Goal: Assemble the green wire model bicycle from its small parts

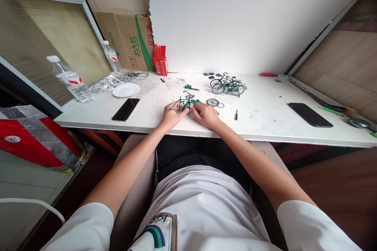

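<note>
Near the front edge of the white table (pixel 259 121) I hold a small green model bicycle (pixel 185 104) with a frame, handlebar and one wheel in sight. My left hand (pixel 173 117) is closed around its left and lower side. My right hand (pixel 207 115) pinches at the wheel side, fingertips close together; exactly what they grip is partly hidden. Just beyond my right hand lie a loose spoked wheel (pixel 212 102) and a thin ring beside it. A green part (pixel 192 88) rests behind the model. Model bicycles (pixel 227 85) stand farther back to the right.
Left are a phone (pixel 126 110), a white paper plate (pixel 126 90), clear part frames (pixel 107 82) and a water bottle (pixel 72 80). A red box (pixel 160 60) stands at the back. Right are a small dark stick (pixel 236 115), a black phone (pixel 310 115) and a mouse (pixel 359 122).
</note>
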`<state>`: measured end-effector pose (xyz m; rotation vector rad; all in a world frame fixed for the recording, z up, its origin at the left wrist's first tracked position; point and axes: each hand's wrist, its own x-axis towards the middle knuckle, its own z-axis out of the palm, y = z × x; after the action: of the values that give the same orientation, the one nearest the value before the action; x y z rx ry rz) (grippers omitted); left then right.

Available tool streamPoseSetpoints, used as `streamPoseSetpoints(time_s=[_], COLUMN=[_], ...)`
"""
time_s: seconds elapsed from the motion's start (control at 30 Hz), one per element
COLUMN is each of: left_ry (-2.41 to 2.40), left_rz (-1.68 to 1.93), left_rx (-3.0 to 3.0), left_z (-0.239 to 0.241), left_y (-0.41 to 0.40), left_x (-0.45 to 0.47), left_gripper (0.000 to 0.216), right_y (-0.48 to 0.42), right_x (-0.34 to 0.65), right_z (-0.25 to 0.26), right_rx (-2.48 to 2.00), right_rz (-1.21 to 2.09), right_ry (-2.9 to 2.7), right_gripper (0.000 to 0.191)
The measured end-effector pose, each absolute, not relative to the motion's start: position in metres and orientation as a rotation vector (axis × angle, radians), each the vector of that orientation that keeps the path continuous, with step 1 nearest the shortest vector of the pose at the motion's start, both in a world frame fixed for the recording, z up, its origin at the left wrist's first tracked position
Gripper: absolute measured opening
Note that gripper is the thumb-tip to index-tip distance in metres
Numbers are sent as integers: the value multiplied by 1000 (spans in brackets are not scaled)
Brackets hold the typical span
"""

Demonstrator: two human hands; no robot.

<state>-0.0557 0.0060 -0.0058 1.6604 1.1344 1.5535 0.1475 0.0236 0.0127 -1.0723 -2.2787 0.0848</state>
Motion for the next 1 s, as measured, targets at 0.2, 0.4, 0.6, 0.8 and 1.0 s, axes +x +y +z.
streamPoseSetpoints(time_s=[0.2,0.4,0.6,0.8,1.0], left_ry=[1172,1154,1159,1122,1069], left_rz=[1574,1562,1575,1530,1502], left_rx=[1659,1653,1655,1646,1653], left_z=[-8,-8,-1,1,3], left_y=[8,7,3,-1,-5], left_x=[-57,-56,-54,-56,-56], left_gripper=[23,23,23,29,31], right_y=[21,24,23,22,24], right_x=[148,148,147,148,148], right_z=[15,14,15,16,15], right_rx=[-1057,-1074,-1116,-1064,-1058], right_rz=[144,52,31,83,118], right_ry=[-2270,-2280,-2258,-2278,-2249], right_gripper=[24,35,44,35,37])
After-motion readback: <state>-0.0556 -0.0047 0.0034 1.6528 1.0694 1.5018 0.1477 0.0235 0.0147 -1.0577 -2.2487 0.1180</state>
